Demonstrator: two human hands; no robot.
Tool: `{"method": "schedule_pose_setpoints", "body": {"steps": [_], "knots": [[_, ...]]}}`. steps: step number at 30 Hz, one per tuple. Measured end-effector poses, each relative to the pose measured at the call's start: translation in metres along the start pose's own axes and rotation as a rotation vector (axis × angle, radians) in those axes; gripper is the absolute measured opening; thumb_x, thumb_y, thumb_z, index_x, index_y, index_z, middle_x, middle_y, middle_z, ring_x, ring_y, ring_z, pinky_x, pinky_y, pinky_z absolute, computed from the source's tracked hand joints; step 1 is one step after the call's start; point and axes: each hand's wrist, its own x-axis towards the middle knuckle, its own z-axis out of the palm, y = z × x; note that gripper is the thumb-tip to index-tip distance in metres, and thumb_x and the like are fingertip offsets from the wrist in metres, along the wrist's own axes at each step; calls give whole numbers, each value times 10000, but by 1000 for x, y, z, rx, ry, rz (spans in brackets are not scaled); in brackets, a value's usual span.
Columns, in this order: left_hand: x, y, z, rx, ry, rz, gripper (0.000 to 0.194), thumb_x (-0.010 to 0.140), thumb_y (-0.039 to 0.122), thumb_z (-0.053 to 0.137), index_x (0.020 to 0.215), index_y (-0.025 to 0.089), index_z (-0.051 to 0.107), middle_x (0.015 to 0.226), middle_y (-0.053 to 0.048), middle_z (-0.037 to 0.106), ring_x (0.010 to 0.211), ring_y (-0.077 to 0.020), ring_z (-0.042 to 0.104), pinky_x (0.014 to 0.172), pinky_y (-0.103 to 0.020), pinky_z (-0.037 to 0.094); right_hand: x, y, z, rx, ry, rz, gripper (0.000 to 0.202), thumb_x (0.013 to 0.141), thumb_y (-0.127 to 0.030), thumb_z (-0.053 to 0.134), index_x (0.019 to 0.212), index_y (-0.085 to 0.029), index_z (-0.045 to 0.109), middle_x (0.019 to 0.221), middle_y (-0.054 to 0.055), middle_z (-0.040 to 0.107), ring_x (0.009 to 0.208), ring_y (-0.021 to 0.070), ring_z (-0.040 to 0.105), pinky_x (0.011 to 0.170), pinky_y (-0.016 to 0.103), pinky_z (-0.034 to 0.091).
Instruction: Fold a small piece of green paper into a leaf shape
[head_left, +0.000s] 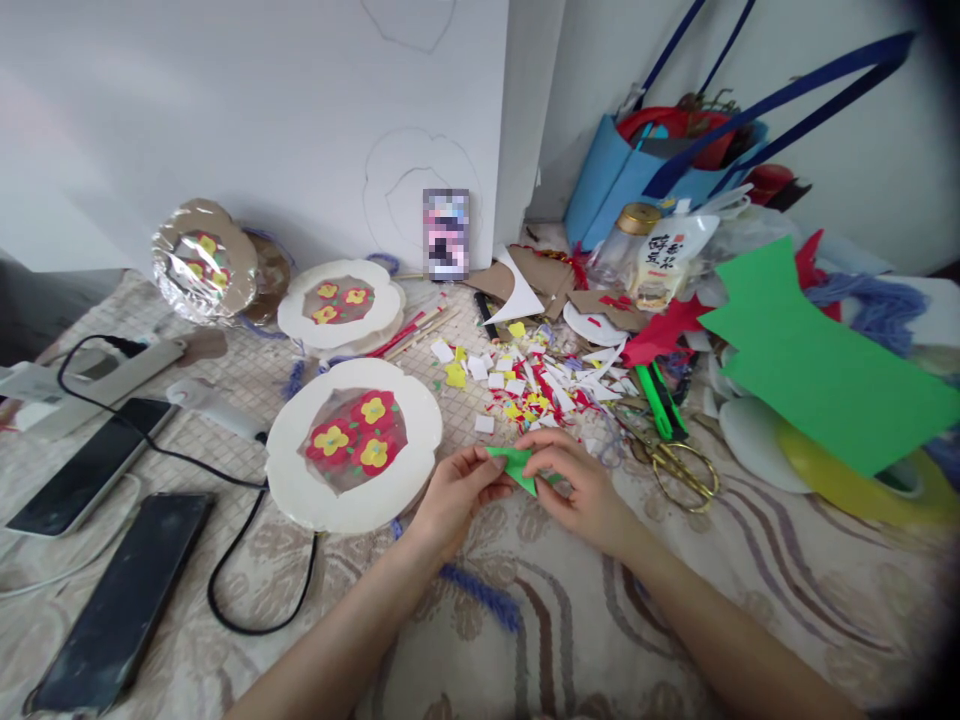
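A small folded piece of green paper (516, 466) is held between both hands above the patterned cloth. My left hand (459, 492) pinches its left end with thumb and fingers. At its right side my right hand (574, 485) grips the paper, fingers curled; some of the paper is hidden behind them. Just left of my hands lies a white scalloped frame (281, 455) with red and yellow paper flowers (375, 408) in its centre. Paper scraps (525, 375) in white, yellow and red are heaped beyond my fingers. Gold-handled scissors (686, 475) rest to the right, near a green cutter (661, 400).
Two phones (124, 605) and a glue gun (217, 410) with a black cord lie at left. Behind stand another white flower frame (386, 300) and a propped-up phone (446, 235). A large green sheet (832, 370), yellow tape roll (870, 480) and blue bag (600, 185) occupy the right.
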Motion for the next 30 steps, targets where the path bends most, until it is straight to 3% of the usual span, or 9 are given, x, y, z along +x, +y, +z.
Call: {"method": "schedule_pose_setpoints", "body": {"steps": [13,22,30], "knots": [[0,1,-2,42,-3,2,292,635,294,765,774,137,561,699,1,642,611,-98,586,672,-249,467,0,2,-1,34,-6,40,233,762,-17,472,849,-223,536,1073,82,544,991,207,555,824,367,472],[-3,2,2,23,20,-2,301,617,278,776,766,144,550,684,-5,658,619,-116,617,679,-254,466,0,5,1,65,17,68,223,805,-80,512,962,-230,562,1068,85,559,1013,215,551,851,388,467],[-2,-1,3,94,15,39,269,638,285,757,760,143,564,660,-7,663,630,-117,613,677,-249,456,-1,6,4,273,35,303,36,855,-241,545,850,-209,560,828,39,579,779,173,573,680,286,494]]}}
